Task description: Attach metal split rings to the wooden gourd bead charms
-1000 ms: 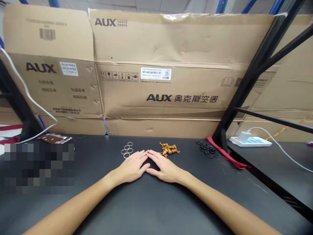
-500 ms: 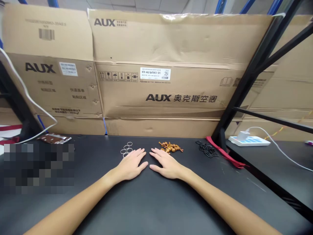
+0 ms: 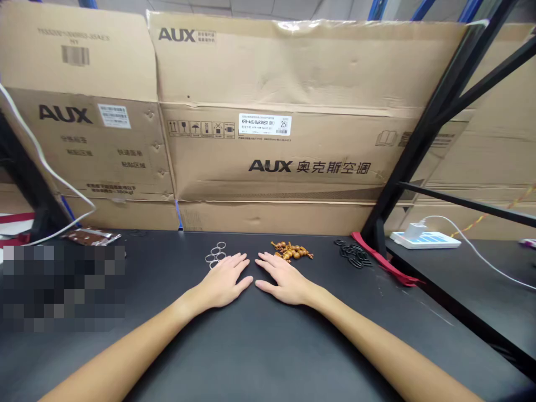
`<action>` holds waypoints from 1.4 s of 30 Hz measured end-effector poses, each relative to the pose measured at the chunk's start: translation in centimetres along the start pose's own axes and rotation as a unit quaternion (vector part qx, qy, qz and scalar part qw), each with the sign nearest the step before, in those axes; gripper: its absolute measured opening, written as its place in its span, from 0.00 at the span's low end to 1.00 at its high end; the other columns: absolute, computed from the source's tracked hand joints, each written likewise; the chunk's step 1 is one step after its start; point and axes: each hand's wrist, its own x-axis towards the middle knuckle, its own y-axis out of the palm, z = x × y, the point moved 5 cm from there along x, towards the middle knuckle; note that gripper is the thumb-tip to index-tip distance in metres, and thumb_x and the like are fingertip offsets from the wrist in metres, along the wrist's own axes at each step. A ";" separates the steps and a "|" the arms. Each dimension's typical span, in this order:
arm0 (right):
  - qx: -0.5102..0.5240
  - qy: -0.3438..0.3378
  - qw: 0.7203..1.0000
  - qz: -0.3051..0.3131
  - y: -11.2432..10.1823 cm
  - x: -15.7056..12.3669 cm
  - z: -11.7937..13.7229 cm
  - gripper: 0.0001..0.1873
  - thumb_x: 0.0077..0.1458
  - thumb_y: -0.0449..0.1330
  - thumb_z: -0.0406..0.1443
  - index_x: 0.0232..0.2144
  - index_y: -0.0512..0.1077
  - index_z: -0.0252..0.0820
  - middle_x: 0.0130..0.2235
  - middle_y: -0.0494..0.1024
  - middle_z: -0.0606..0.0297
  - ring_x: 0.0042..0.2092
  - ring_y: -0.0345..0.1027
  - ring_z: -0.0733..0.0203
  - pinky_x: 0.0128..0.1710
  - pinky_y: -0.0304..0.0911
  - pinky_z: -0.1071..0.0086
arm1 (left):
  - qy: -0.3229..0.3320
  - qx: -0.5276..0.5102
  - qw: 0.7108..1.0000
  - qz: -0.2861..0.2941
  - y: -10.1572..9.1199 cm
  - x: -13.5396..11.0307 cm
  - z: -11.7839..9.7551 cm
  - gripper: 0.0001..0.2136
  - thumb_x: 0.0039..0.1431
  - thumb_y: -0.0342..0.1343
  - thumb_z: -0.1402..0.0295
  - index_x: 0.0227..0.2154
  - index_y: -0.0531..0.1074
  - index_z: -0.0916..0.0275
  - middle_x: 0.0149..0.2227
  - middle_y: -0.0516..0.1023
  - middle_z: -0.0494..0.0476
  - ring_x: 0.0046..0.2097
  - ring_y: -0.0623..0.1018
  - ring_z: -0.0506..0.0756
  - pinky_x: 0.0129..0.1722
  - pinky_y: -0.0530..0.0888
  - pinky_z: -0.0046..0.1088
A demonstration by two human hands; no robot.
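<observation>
Here we go: both hands lying flat, open and empty on the black desk (image 3: 268, 346)! The left hand (image 3: 224, 282) sits just by the metal rings (image 3: 215, 255), the right hand (image 3: 285, 283) just by the wooden gourd beads (image 3: 291, 251), with black rings (image 3: 355, 255) farther right.

Black tabletop (image 3: 268, 346) with silver rings (image 3: 215, 255), wooden gourd beads (image 3: 291, 251) (one small cluster), black rings (image 3: 354, 255)

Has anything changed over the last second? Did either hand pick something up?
The left hand and right hand have slid apart, and their fingertips no longer meet. Neither took hold of anything. The metal rings, wooden beads and black rings stayed where they were.
</observation>
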 end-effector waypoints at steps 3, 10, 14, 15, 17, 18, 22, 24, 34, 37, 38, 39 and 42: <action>0.002 0.003 1.000 0.008 0.0 0.0 0.0 0.36 0.60 0.46 0.55 0.63 0.55 0.39 0.66 0.51 0.55 0.67 0.41 0.48 0.65 0.42 0.52 | 0.000 0.011 1.000 0.006 -0.1 0.0 -0.1 0.26 0.66 0.40 0.53 0.60 0.61 0.65 0.64 0.58 0.63 0.65 0.58 0.61 0.63 0.56 0.42; -0.001 0.004 1.000 0.004 0.1 0.0 0.0 0.36 0.60 0.46 0.55 0.63 0.56 0.40 0.66 0.51 0.55 0.66 0.42 0.48 0.65 0.43 0.52 | 0.000 0.014 1.000 0.003 0.0 0.0 -0.2 0.26 0.66 0.40 0.54 0.59 0.61 0.65 0.63 0.58 0.64 0.64 0.58 0.61 0.63 0.57 0.42; -0.002 -0.002 1.000 -0.006 0.1 0.1 -0.1 0.36 0.60 0.47 0.55 0.62 0.57 0.40 0.66 0.52 0.54 0.66 0.44 0.47 0.64 0.44 0.51 | 0.005 0.014 1.000 -0.003 0.0 0.0 -0.1 0.26 0.66 0.40 0.54 0.59 0.62 0.66 0.63 0.59 0.65 0.64 0.59 0.62 0.62 0.57 0.44; -0.002 -0.005 1.000 -0.009 0.1 0.1 -0.1 0.36 0.60 0.47 0.54 0.62 0.57 0.39 0.66 0.52 0.53 0.66 0.44 0.47 0.64 0.45 0.51 | 0.005 0.017 1.000 -0.004 0.0 0.0 -0.1 0.26 0.66 0.40 0.54 0.59 0.62 0.66 0.63 0.59 0.65 0.64 0.59 0.62 0.62 0.57 0.44; -0.003 -0.009 1.000 -0.012 0.1 0.0 -0.1 0.36 0.60 0.48 0.54 0.62 0.58 0.39 0.65 0.53 0.52 0.66 0.45 0.46 0.64 0.45 0.51 | 0.008 0.021 1.000 -0.006 0.0 0.0 -0.1 0.26 0.66 0.41 0.55 0.59 0.62 0.66 0.63 0.59 0.64 0.64 0.59 0.62 0.62 0.58 0.44; -0.004 -0.009 1.000 -0.012 0.1 0.0 -0.1 0.35 0.60 0.48 0.54 0.62 0.58 0.38 0.65 0.53 0.52 0.66 0.45 0.46 0.64 0.45 0.51 | 0.010 0.023 1.000 -0.008 0.0 0.0 -0.2 0.25 0.66 0.41 0.55 0.59 0.62 0.66 0.63 0.60 0.64 0.64 0.59 0.62 0.62 0.58 0.43; -0.008 -0.008 1.000 -0.015 0.0 0.0 0.0 0.35 0.60 0.48 0.54 0.61 0.58 0.39 0.65 0.54 0.52 0.65 0.46 0.46 0.63 0.46 0.50 | 0.018 0.035 0.999 -0.024 -0.1 0.0 -0.2 0.24 0.66 0.42 0.56 0.58 0.64 0.66 0.62 0.62 0.65 0.63 0.62 0.62 0.61 0.60 0.44; -0.009 -0.012 1.000 -0.017 -0.1 0.0 0.1 0.34 0.60 0.49 0.53 0.61 0.59 0.39 0.65 0.55 0.52 0.65 0.46 0.46 0.63 0.47 0.50 | 0.027 0.044 0.998 -0.030 -0.2 -0.1 -0.4 0.23 0.66 0.42 0.57 0.57 0.65 0.66 0.61 0.64 0.65 0.62 0.63 0.63 0.60 0.61 0.44; -0.023 -0.026 0.998 -0.047 -0.2 0.0 0.2 0.32 0.60 0.49 0.52 0.58 0.62 0.40 0.62 0.60 0.51 0.63 0.52 0.47 0.62 0.50 0.51 | 0.100 0.054 0.991 -0.073 -0.9 -0.4 -2.3 0.16 0.66 0.45 0.64 0.51 0.70 0.64 0.52 0.73 0.62 0.54 0.70 0.60 0.55 0.68 0.40; -0.029 -0.038 0.996 -0.070 -0.4 0.0 0.4 0.29 0.60 0.51 0.51 0.56 0.65 0.40 0.60 0.63 0.51 0.60 0.56 0.48 0.60 0.54 0.52 | 0.106 0.060 0.990 -0.074 -1.3 -0.4 -2.6 0.15 0.66 0.45 0.65 0.50 0.71 0.63 0.51 0.74 0.61 0.53 0.71 0.59 0.53 0.69 0.38; -0.031 -0.042 0.996 -0.075 -0.5 0.0 0.4 0.29 0.60 0.51 0.51 0.56 0.66 0.40 0.59 0.64 0.51 0.60 0.57 0.48 0.59 0.55 0.53 | 0.106 0.063 0.990 -0.073 -1.3 -0.4 -2.7 0.15 0.66 0.45 0.66 0.49 0.71 0.63 0.51 0.74 0.61 0.52 0.71 0.59 0.53 0.69 0.38; -0.032 -0.044 0.995 -0.078 -0.6 0.0 0.5 0.28 0.60 0.51 0.51 0.55 0.66 0.39 0.59 0.65 0.51 0.59 0.58 0.49 0.59 0.55 0.54 | 0.104 0.067 0.990 -0.072 -1.4 -0.4 -2.8 0.14 0.66 0.45 0.66 0.48 0.71 0.63 0.51 0.74 0.61 0.52 0.72 0.59 0.52 0.69 0.38; -0.036 -0.046 0.995 -0.079 -0.7 0.0 0.6 0.28 0.60 0.51 0.50 0.55 0.67 0.38 0.58 0.65 0.50 0.59 0.58 0.49 0.59 0.55 0.55 | 0.078 0.088 0.991 -0.068 -1.1 -0.6 -3.2 0.14 0.65 0.45 0.67 0.48 0.71 0.63 0.51 0.74 0.62 0.53 0.72 0.59 0.53 0.69 0.39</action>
